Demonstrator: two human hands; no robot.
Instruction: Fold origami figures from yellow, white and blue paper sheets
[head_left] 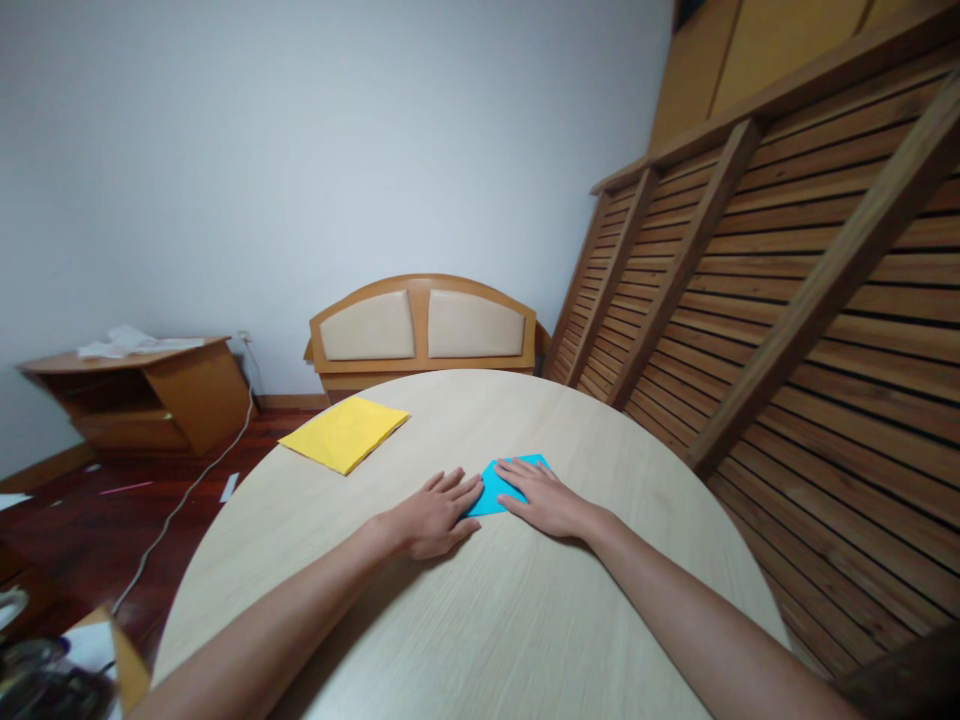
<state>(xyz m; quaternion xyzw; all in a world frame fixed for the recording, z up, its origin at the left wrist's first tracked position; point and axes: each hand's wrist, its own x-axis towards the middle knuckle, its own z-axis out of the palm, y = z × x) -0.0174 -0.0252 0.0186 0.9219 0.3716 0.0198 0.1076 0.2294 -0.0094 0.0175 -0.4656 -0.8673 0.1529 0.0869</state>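
Observation:
A small blue paper (496, 485) lies flat on the round light-wood table (480, 620), folded into an angular shape. My left hand (435, 515) rests palm down at the paper's left edge, fingers flat and touching it. My right hand (544, 497) presses flat on the paper's right part and covers some of it. Both hands lie together over the sheet; neither grips it. A stack of yellow paper (345, 432) lies farther away on the table's left side, apart from both hands.
A slatted wooden frame (787, 300) leans along the right, close to the table edge. A padded wooden headboard (424, 330) stands behind the table against the white wall. A low wooden cabinet (142, 395) and a white cable (187, 490) are on the dark floor at left.

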